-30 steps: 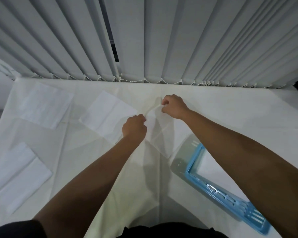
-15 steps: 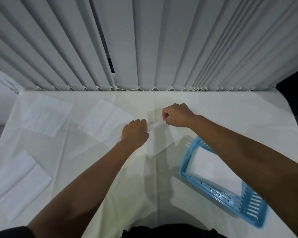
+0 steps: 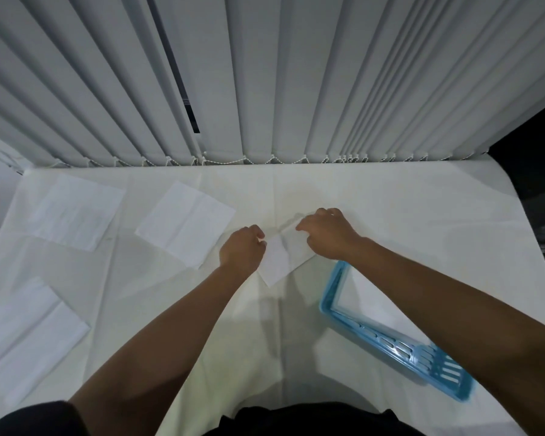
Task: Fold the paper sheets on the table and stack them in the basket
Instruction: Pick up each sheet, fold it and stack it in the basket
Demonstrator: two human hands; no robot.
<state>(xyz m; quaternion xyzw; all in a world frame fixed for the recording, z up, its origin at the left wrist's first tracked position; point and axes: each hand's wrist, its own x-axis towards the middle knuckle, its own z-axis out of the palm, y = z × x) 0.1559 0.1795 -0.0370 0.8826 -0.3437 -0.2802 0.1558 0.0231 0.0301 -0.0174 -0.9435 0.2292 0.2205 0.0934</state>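
Both hands pressing a small folded sheet flat on the desk.

The folded sheet (image 3: 279,259) lies just left of the blue basket (image 3: 390,336); the left hand (image 3: 241,250) has its grip curled onto the sheet's left edge, and the right hand (image 3: 326,232) pins the far corner with bent fingers. Paper (image 3: 372,305) already lies inside the basket. Further left of the basket, three unfolded sheets (image 3: 186,223) (image 3: 76,212) (image 3: 29,328) rest on the white-covered desk (image 3: 422,215).
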